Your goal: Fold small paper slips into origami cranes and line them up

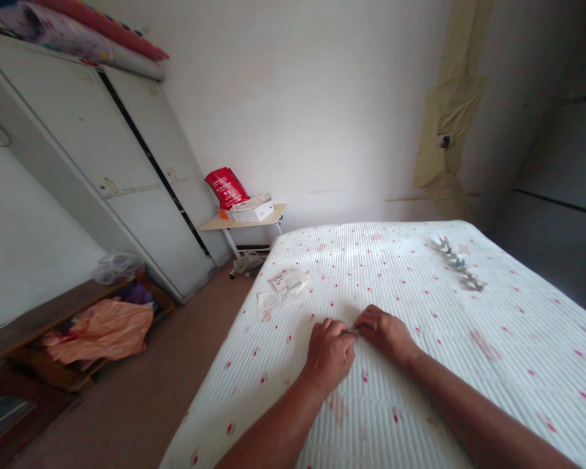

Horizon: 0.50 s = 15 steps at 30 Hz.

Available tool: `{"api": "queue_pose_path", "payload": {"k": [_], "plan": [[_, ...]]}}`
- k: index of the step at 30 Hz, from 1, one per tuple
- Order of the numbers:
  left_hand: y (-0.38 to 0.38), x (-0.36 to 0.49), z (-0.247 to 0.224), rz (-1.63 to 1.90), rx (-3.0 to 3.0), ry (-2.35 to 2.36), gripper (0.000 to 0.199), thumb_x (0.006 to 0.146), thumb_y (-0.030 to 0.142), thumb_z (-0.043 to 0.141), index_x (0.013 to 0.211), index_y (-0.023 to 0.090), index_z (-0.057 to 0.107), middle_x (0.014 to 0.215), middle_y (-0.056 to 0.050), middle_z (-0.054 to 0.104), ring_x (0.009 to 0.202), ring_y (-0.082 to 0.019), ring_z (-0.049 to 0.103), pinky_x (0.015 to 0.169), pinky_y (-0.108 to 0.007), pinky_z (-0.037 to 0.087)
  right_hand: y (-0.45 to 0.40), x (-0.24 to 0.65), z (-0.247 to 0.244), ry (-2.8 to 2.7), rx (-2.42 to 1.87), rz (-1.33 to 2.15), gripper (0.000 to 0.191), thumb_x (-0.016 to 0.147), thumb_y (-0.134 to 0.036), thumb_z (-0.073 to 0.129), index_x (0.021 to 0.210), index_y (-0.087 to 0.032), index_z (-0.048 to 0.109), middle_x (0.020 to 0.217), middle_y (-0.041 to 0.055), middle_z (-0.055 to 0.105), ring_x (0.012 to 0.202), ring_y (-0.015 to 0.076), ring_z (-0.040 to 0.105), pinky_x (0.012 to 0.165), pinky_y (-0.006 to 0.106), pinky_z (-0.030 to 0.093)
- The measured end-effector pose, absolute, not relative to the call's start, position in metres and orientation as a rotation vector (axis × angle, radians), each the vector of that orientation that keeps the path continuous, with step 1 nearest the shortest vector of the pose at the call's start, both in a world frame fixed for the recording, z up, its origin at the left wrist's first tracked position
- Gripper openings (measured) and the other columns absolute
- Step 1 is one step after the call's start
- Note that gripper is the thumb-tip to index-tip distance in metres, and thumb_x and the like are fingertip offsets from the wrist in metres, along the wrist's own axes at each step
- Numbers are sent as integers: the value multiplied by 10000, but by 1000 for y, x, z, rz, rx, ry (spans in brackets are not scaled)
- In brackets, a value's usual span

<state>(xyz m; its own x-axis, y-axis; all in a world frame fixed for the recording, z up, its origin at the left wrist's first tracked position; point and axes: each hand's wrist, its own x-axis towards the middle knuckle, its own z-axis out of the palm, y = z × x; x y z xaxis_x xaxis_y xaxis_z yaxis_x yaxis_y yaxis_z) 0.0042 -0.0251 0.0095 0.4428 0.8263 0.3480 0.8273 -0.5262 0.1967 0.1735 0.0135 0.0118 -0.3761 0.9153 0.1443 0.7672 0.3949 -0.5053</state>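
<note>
Low over the white, red-dotted mattress (395, 404), my left hand (329, 355) and my right hand (385, 332) face each other, fingers closed. Between their fingertips stretches a small, thin, greyish twisted strip (352, 332), its ends hidden in the fingers. I cannot make out what it is made of. Beyond my left hand lie printed paper pieces (283, 290), flat and partly overlapping. Farther off to the right, several small crumpled or twisted grey-white pieces (456, 262) form a slanting row on the mattress.
A small table (215, 223) by the far wall bears a white box (254, 212) and a red bag (227, 187). Left of the bed stand a tall metal cabinet (141, 195) and a low wooden shelf with an orange plastic bag (102, 329). A wall socket (445, 140) shows at right.
</note>
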Motion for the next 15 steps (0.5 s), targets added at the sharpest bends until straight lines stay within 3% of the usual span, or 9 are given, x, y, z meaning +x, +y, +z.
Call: {"api": "queue_pose_path", "payload": {"k": [15], "plan": [[-25, 7, 7, -598, -2632, -1493, 193, 807, 180, 489, 898, 249, 644, 827, -30, 570, 832, -177, 476, 690, -307, 347, 34, 165, 16, -2328, -1690, 600, 169, 767, -221, 499, 782, -188, 664, 831, 30, 643, 742, 138, 578, 609, 212, 347]]}}
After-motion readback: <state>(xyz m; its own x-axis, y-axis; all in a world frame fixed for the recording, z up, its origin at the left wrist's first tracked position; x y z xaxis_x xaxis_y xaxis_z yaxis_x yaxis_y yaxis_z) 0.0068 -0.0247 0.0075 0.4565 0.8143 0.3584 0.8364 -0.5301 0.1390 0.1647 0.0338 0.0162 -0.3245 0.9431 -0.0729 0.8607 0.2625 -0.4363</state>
